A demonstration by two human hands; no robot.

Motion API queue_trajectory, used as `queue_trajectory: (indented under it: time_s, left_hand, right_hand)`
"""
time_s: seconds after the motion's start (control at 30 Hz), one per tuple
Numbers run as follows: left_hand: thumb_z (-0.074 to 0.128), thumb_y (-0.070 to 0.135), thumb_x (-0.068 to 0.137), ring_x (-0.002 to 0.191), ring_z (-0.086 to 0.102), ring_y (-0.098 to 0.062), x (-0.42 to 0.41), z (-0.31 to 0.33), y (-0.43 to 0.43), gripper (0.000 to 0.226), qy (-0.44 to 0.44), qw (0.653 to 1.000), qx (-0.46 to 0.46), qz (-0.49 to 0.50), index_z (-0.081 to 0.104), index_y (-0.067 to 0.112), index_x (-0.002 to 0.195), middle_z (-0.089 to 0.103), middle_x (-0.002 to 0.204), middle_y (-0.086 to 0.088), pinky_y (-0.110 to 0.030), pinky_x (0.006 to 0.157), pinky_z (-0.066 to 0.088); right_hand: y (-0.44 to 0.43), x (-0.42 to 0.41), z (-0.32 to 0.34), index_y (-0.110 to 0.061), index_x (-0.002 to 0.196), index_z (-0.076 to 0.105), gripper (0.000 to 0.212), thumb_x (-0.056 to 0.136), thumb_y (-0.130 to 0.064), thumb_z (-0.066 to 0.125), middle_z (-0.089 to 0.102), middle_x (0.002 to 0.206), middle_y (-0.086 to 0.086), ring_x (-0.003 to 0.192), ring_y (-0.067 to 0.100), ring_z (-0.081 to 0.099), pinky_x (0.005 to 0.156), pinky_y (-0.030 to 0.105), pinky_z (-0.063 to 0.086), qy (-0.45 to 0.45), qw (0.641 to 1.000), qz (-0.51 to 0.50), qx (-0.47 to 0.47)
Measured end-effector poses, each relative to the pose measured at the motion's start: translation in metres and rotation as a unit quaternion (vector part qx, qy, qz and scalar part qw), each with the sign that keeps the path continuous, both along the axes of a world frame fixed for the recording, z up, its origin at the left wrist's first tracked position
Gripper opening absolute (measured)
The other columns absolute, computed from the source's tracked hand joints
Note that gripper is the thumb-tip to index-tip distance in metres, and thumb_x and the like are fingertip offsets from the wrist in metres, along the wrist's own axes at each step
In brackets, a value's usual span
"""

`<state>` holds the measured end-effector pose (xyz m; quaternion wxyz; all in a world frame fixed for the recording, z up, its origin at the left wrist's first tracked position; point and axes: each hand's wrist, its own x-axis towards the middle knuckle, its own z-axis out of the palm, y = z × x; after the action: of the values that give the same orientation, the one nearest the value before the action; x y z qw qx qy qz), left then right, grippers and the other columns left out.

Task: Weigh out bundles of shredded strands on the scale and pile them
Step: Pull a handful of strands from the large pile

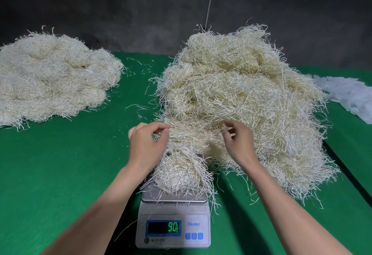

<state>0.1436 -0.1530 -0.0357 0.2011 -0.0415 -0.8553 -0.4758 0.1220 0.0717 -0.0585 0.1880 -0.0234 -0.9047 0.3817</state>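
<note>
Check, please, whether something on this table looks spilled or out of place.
Yes. Loose strands lie scattered on the green table left of the big heap. The bundle on the scale hangs over the plate's edge and seems to touch that heap, which could disturb the reading.

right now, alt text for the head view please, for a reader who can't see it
A person's bare-handed left grip and right grip pinch strands at the near edge of a large heap, just beyond a scale holding a bundle. A smaller pile lies far left on the green table.
</note>
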Motion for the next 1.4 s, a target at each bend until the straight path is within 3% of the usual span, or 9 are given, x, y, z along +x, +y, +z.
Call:
queue_trajectory:
  time_s: [0.27, 0.43, 0.53, 0.67, 0.77, 0.93, 1.07, 1.23, 1.4]
  left_hand:
    - [0.064, 0.012, 0.087, 0.074, 0.057, 0.013, -0.053, 0.030, 0.052, 0.012, -0.046, 0.994, 0.020, -0.095, 0.072, 0.021, 0.092, 0.066, 0.082, 0.018, -0.002, 0.066, 0.042]
    - [0.066, 0.013, 0.087, 0.074, 0.061, -0.004, -0.096, 0.046, 0.105, 0.012, -0.083, 0.984, 0.038, -0.153, 0.069, 0.024, 0.090, 0.068, 0.085, 0.007, -0.005, 0.062, 0.046]
    - [0.068, 0.012, 0.085, 0.075, 0.060, -0.006, -0.118, 0.052, 0.130, 0.013, -0.109, 0.979, 0.056, -0.162, 0.067, 0.022, 0.094, 0.068, 0.088, 0.003, -0.013, 0.067, 0.051]
    - [0.077, 0.015, 0.076, 0.098, 0.059, -0.007, -0.145, 0.059, 0.155, 0.061, -0.109, 0.980, 0.030, -0.161, 0.050, 0.021, 0.130, 0.055, 0.128, 0.003, -0.029, 0.090, 0.052]
    - [0.084, 0.016, 0.064, 0.133, 0.033, -0.013, -0.169, 0.071, 0.174, 0.112, -0.146, 0.964, -0.008, -0.221, 0.013, 0.030, 0.150, 0.022, 0.153, 0.005, -0.039, 0.110, 0.033]
    - [0.063, 0.006, 0.085, 0.092, 0.059, -0.018, -0.199, 0.072, 0.193, 0.015, -0.260, 0.931, 0.152, -0.206, 0.060, 0.008, 0.100, 0.062, 0.103, -0.008, -0.031, 0.083, 0.049]
    - [0.059, 0.024, 0.089, 0.135, 0.036, -0.021, -0.213, 0.069, 0.181, 0.031, -0.268, 0.906, 0.289, -0.153, 0.056, 0.013, 0.118, 0.047, 0.141, -0.002, -0.043, 0.112, 0.021]
    - [0.051, 0.014, 0.092, 0.114, 0.060, -0.029, -0.220, 0.090, 0.159, 0.022, -0.239, 0.802, 0.512, -0.195, 0.064, 0.011, 0.110, 0.062, 0.124, -0.013, -0.047, 0.094, 0.049]
    - [0.052, 0.011, 0.089, 0.111, 0.060, -0.025, -0.220, 0.100, 0.123, 0.022, -0.181, 0.807, 0.536, -0.167, 0.065, 0.014, 0.107, 0.058, 0.128, -0.007, -0.041, 0.088, 0.053]
  right_hand:
    - [0.067, -0.059, 0.047, -0.009, 0.122, 0.056, 0.035, 0.087, -0.004, 0.059, 0.054, 0.118, 0.008, 0.097, 0.020, 0.057, 0.086, 0.024, 0.042, 0.110, 0.984, -0.131, 0.056]
    - [0.082, -0.105, 0.055, -0.030, 0.143, 0.023, 0.072, 0.084, -0.031, 0.066, 0.040, 0.130, 0.012, 0.065, 0.010, 0.049, 0.054, 0.021, 0.038, -0.024, 0.962, -0.065, 0.263]
    - [0.097, -0.127, 0.057, -0.024, 0.134, 0.041, 0.045, 0.092, -0.020, 0.055, 0.051, 0.120, 0.013, 0.074, 0.018, 0.055, 0.061, 0.028, 0.043, -0.119, 0.935, -0.065, 0.327]
    - [0.110, -0.150, 0.079, -0.004, 0.080, 0.061, 0.017, 0.093, -0.005, 0.050, 0.061, 0.076, 0.009, 0.067, 0.017, 0.054, 0.068, 0.031, 0.046, -0.068, 0.982, -0.001, 0.175]
    - [0.095, -0.150, 0.110, -0.011, 0.076, 0.060, 0.017, 0.091, -0.011, 0.056, 0.060, 0.073, 0.005, 0.065, 0.014, 0.054, 0.063, 0.024, 0.043, 0.033, 0.989, 0.141, 0.022]
    - [0.078, -0.153, 0.131, -0.026, 0.092, 0.058, 0.023, 0.087, -0.004, 0.059, 0.058, 0.093, -0.013, 0.087, -0.001, 0.057, 0.070, 0.014, 0.048, 0.025, 0.964, 0.191, -0.182]
    - [0.074, -0.156, 0.099, -0.022, 0.103, 0.043, 0.034, 0.082, -0.002, 0.061, 0.048, 0.097, -0.009, 0.084, 0.001, 0.057, 0.068, 0.016, 0.048, 0.134, 0.944, 0.038, -0.299]
    - [0.076, -0.174, 0.029, -0.019, 0.110, 0.046, 0.028, 0.088, -0.026, 0.061, 0.045, 0.086, -0.014, 0.076, 0.007, 0.048, 0.064, 0.019, 0.043, -0.053, 0.992, 0.053, 0.104]
    - [0.114, -0.170, 0.021, -0.012, 0.120, 0.049, 0.031, 0.091, -0.015, 0.058, 0.058, 0.111, 0.003, 0.088, 0.016, 0.053, 0.075, 0.025, 0.046, -0.206, 0.971, -0.016, 0.122]
